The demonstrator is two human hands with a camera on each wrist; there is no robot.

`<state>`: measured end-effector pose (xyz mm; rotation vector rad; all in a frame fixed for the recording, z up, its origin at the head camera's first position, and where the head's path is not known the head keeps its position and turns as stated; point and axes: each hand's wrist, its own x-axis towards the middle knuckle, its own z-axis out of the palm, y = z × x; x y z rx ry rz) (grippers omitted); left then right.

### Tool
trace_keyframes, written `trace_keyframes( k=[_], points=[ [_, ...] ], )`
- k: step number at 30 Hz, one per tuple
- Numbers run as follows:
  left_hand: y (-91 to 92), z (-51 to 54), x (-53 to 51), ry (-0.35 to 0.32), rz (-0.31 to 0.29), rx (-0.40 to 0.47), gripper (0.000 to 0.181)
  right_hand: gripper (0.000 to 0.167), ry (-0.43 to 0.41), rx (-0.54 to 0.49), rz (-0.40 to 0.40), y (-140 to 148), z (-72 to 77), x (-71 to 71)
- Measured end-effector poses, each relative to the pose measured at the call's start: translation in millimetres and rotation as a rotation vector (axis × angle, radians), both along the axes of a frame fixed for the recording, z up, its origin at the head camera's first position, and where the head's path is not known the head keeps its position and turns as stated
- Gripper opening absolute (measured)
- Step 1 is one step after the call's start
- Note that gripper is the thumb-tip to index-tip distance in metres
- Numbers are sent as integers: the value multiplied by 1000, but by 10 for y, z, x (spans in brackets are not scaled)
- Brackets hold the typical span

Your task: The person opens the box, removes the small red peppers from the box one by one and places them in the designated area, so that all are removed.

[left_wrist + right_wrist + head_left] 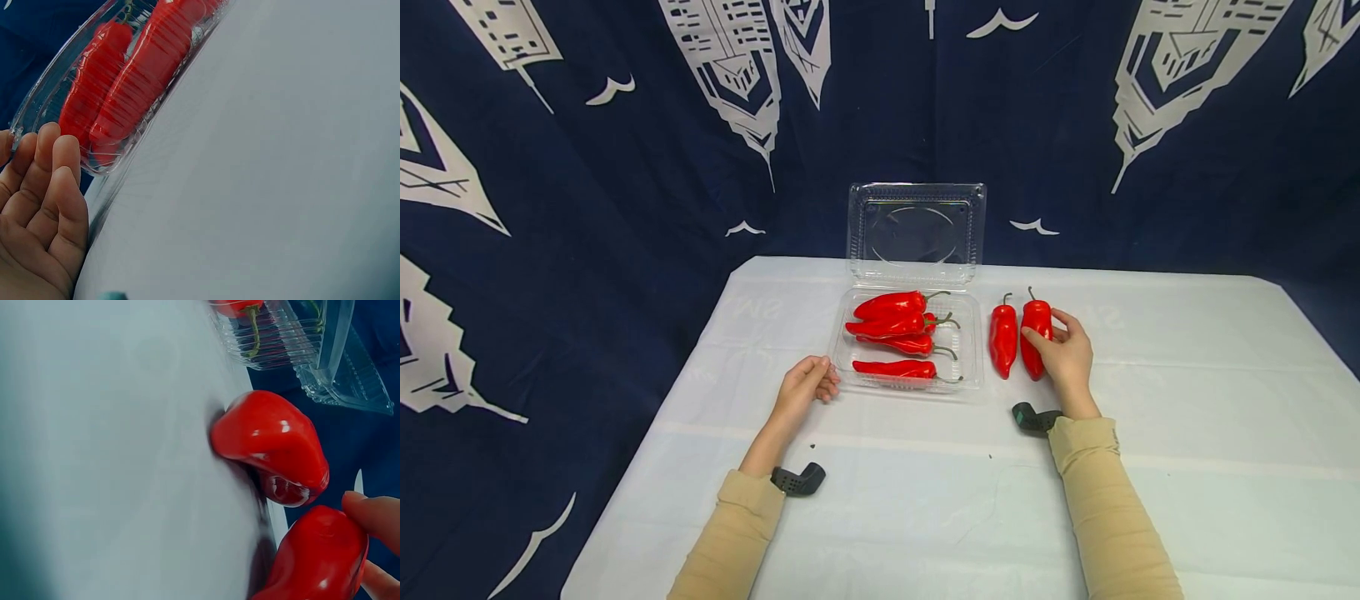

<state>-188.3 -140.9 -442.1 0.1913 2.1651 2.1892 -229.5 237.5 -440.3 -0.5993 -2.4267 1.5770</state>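
A clear plastic clamshell container (976, 367) stands with its lid (917, 237) raised at the back. Several red peppers (891, 325) with green stems lie sideways in its base. At the container's near left corner, my left hand (801, 387) holds the rim between thumb and forefinger, the other fingers loosely bent. On the right, my right hand (1067, 354) grips a red pepper (1036, 321) by its sides, thumb on the left, fingers on the right. Between that pepper and the container lies another red pepper (1003, 340), stem pointing away. In the right wrist view the gripped pepper (322, 556) is partly cut off.
A white cloth covers the table (910, 517). Behind it hangs a dark blue curtain (1045, 150) with pale building prints. Each wrist wears a black camera mount, one on the left (799, 480) and one on the right (1034, 418). A few tiny dark specks dot the cloth.
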Motion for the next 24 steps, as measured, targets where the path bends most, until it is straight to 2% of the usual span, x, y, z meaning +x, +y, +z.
trace_keyframes(
  k=[24],
  points=[
    [2,-2,-1,6,1,-5,25,64,-19,41,37,25,-68,-29]
  ],
)
